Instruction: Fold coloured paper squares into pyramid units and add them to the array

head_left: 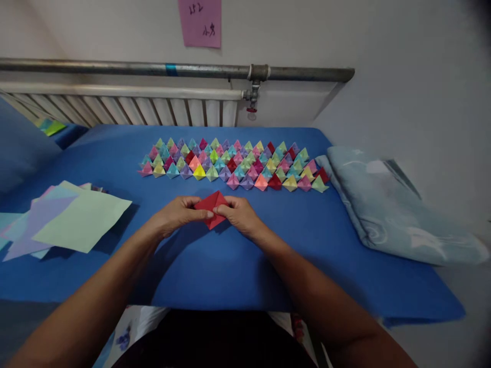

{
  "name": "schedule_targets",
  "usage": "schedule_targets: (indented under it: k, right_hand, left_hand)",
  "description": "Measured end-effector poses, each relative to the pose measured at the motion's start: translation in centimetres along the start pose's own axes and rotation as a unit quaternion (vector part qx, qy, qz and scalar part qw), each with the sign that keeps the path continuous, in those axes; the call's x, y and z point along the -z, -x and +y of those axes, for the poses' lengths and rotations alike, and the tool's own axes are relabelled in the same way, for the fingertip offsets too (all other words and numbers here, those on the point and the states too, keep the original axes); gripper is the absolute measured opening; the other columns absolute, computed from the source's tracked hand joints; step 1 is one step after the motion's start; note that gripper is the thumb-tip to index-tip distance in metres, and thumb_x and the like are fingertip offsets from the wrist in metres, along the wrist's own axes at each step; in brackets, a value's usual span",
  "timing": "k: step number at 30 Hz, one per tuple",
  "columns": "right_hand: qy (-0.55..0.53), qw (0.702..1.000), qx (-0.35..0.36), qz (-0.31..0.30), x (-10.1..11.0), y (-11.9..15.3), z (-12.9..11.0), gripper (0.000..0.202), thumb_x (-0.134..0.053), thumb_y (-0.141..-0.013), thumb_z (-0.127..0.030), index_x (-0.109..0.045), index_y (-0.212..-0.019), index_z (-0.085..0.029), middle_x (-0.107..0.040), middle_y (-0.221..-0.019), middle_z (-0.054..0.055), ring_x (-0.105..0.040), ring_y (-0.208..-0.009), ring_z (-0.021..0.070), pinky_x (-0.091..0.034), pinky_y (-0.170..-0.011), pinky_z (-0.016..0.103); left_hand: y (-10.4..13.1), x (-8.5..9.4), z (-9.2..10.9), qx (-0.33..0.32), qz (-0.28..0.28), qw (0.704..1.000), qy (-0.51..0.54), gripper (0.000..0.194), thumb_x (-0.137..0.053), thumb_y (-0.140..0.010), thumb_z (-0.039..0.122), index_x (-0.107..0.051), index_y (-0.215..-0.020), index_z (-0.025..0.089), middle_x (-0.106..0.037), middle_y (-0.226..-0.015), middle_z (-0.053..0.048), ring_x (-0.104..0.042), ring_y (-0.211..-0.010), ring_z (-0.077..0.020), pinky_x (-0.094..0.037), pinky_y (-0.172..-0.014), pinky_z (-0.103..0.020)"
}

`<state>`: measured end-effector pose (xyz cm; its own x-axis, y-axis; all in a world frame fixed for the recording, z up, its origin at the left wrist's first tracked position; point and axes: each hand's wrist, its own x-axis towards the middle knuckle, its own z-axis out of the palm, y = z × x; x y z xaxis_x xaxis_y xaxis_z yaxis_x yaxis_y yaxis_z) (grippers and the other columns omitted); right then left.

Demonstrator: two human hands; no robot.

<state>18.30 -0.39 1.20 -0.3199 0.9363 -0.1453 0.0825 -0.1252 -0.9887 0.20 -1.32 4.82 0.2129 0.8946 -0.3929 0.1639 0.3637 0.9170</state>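
A folded red origami paper (pixel 216 200) is held between my two hands, a little above the blue surface (pixel 222 276). Creases run across its diamond-shaped face. My left hand (pixel 180 212) pinches its left corner, thumb on top. From the other side my right hand (pixel 238 212) grips it, with the thumb pressed near its middle. The fingers under the paper are hidden. Just beyond my hands stand several rows of small folded paper boats (pixel 245 166) in many colours.
Loose coloured paper sheets (pixel 86 217) lie in a spread pile at the left. A folded light-blue patterned cloth (pixel 395 204) rests at the right. Behind the surface are a white radiator (pixel 153 110) and a metal pipe (pixel 115 67). A pink note (pixel 201 23) hangs on the wall.
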Motion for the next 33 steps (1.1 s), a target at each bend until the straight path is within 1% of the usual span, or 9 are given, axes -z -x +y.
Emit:
schedule_targets:
  k: [4,10,13,15,19,22,25,29,33]
  right_hand:
    - [-0.001,1.0,0.011,-0.004,-0.2,0.0,0.2,0.022,-0.064,-0.068,-0.04,-0.063,-0.071,-0.018,-0.051,-0.065,-0.005,-0.044,-0.061,0.0101,-0.034,-0.06,0.025]
    - [0.009,0.999,0.029,-0.023,-0.2,-0.1,0.3,0.021,-0.065,-0.071,-0.037,-0.066,-0.079,-0.018,-0.056,-0.07,-0.004,-0.048,-0.066,0.011,-0.037,-0.065,0.025]
    - [0.09,0.993,0.081,0.001,-0.1,-0.3,0.9,0.014,-0.061,-0.078,-0.032,-0.064,-0.077,-0.019,-0.056,-0.071,-0.003,-0.048,-0.066,0.0118,-0.038,-0.065,0.026]
    - [0.189,0.968,0.157,0.041,-0.1,-0.5,1.4,0.013,-0.057,-0.083,-0.026,-0.063,-0.074,-0.019,-0.056,-0.071,-0.002,-0.049,-0.067,0.0131,-0.038,-0.066,0.027]
    - [0.393,0.857,0.325,0.078,0.1,-1.0,1.9,0.015,-0.055,-0.091,-0.022,-0.068,-0.085,-0.019,-0.067,-0.081,0.003,-0.056,-0.08,0.018,-0.039,-0.079,0.034]
    - [0.496,0.76,0.413,0.073,0.2,-1.5,2.0,0.017,-0.052,-0.096,-0.022,-0.07,-0.095,-0.021,-0.072,-0.094,0.005,-0.058,-0.092,0.02,-0.035,-0.088,0.038]
    - [0.544,0.697,0.461,0.072,0.2,-2.1,2.3,0.021,-0.049,-0.1,-0.021,-0.07,-0.098,-0.023,-0.072,-0.097,0.003,-0.057,-0.094,0.0193,-0.031,-0.089,0.039]
    - [0.578,0.673,0.46,0.041,-0.1,-2.2,3.2,0.022,-0.048,-0.101,-0.019,-0.069,-0.098,-0.025,-0.072,-0.098,0.003,-0.055,-0.095,0.0188,-0.027,-0.091,0.04]
    - [0.599,0.676,0.427,-0.038,0.0,-1.3,3.6,0.019,-0.05,-0.1,-0.021,-0.069,-0.099,-0.023,-0.072,-0.097,0.004,-0.055,-0.094,0.0199,-0.026,-0.092,0.04]
  left_hand:
    - [-0.6,0.1,-0.6,0.009,0.0,1.0,0.0,0.029,-0.088,-0.047,0.03,-0.075,-0.07,0.018,-0.071,-0.068,0.002,-0.06,-0.064,-0.0123,-0.047,-0.068,-0.025]
    - [-1.6,0.7,-2.1,-0.049,0.01,0.998,-0.037,0.024,-0.08,-0.054,0.034,-0.069,-0.067,0.017,-0.064,-0.061,0.002,-0.056,-0.059,-0.0129,-0.043,-0.058,-0.026]
    - [-2.0,0.9,-2.4,-0.098,0.004,0.991,-0.093,0.027,-0.077,-0.06,0.041,-0.063,-0.063,0.018,-0.057,-0.056,0.004,-0.05,-0.054,-0.0111,-0.037,-0.053,-0.025]
    - [-2.1,1.0,-2.5,-0.152,0.009,0.978,-0.144,0.027,-0.073,-0.067,0.043,-0.062,-0.065,0.019,-0.056,-0.057,0.004,-0.05,-0.055,-0.0118,-0.037,-0.054,-0.025]
    - [-2.7,1.7,-2.9,-0.329,0.038,0.903,-0.274,0.014,-0.061,-0.082,0.032,-0.067,-0.081,0.02,-0.069,-0.08,-0.002,-0.063,-0.078,-0.0182,-0.046,-0.073,-0.032]
    - [-3.4,2.2,-3.6,-0.444,0.095,0.804,-0.385,0.013,-0.055,-0.09,0.026,-0.065,-0.085,0.02,-0.072,-0.09,-0.005,-0.064,-0.088,-0.0209,-0.045,-0.082,-0.037]
    - [-3.9,2.6,-4.5,-0.497,0.147,0.711,-0.474,0.021,-0.049,-0.097,0.026,-0.064,-0.084,0.019,-0.071,-0.091,-0.008,-0.062,-0.087,-0.0223,-0.043,-0.079,-0.038]
    - [-3.7,2.8,-5.8,-0.495,0.134,0.656,-0.553,0.024,-0.046,-0.099,0.023,-0.064,-0.085,0.018,-0.069,-0.087,-0.009,-0.059,-0.08,-0.0223,-0.042,-0.076,-0.038]
    - [-2.6,3.1,-6.7,-0.48,0.059,0.668,-0.565,0.015,-0.05,-0.094,0.02,-0.065,-0.092,0.017,-0.069,-0.086,-0.008,-0.061,-0.083,-0.0229,-0.043,-0.08,-0.039]
